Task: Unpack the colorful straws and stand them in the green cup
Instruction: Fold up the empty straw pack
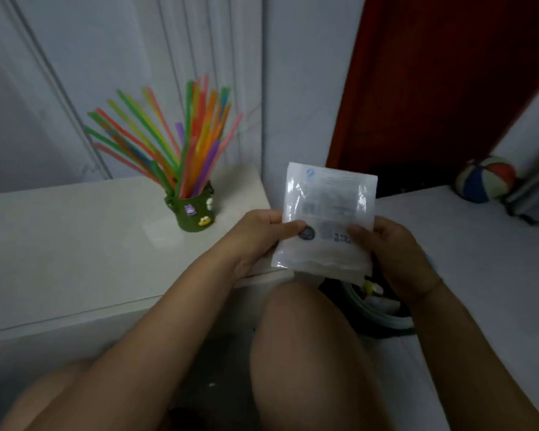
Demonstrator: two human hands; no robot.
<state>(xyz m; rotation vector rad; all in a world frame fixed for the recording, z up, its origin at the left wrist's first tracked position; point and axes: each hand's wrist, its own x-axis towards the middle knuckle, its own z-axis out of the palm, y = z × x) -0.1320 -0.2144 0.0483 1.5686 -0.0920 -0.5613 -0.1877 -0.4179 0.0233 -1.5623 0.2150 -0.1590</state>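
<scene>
Straws [181, 141] already stand in green cup [193, 209]; right of cup, left hand [259, 237] & right hand [392, 247] both grip flat packet [327, 219], apparently empty.

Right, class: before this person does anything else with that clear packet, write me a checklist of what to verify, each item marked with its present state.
1. Green cup upright on the white table: ok.
2. Colorful straws standing in the cup: ok.
3. Clear plastic packet held on both sides, left hand and right hand: ok.
4. Packet emptied of straws: ok, none visible inside.
5. Packet's printed label readable: not ok, blurred.
6. Packet opened: cannot tell.
</scene>
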